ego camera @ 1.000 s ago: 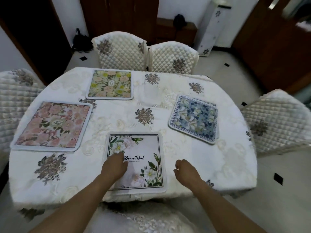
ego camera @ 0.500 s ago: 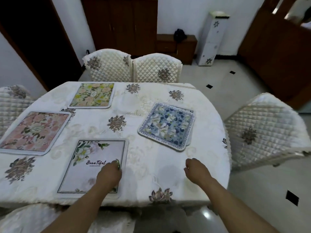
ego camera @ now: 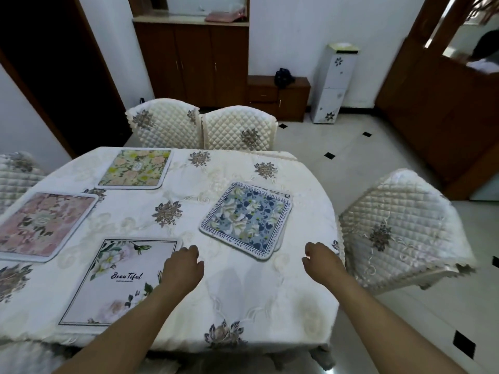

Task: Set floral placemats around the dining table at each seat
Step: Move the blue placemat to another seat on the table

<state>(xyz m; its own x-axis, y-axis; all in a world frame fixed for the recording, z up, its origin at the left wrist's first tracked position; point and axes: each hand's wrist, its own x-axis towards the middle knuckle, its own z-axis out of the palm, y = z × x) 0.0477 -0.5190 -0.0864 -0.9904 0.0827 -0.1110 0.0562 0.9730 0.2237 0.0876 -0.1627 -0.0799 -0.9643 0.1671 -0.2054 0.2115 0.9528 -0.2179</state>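
Several floral placemats lie on the white-clothed dining table [ego camera: 270,300]. A white "Beautiful" mat [ego camera: 118,282] sits at the near edge, a pink one [ego camera: 40,225] at the left, a yellow-green one [ego camera: 136,168] at the far side. A blue stack [ego camera: 247,218], with another mat's edge showing underneath, lies angled at the right. My left hand [ego camera: 183,268] hovers just off the white mat's right edge, fingers loosely curled, holding nothing. My right hand [ego camera: 322,261] hangs over the table's right edge, also empty and loosely curled.
Quilted cream chairs stand around: two at the far side [ego camera: 164,124] [ego camera: 240,128], one at the right [ego camera: 399,230], one at the left [ego camera: 16,174]. A dark cabinet [ego camera: 191,58], a low chest [ego camera: 278,97] and a white floral dispenser [ego camera: 333,85] line the back wall.
My view has shifted right along the table. My left hand has come off the white mat and now sits beside its right edge. My right hand moved toward the table's right edge.
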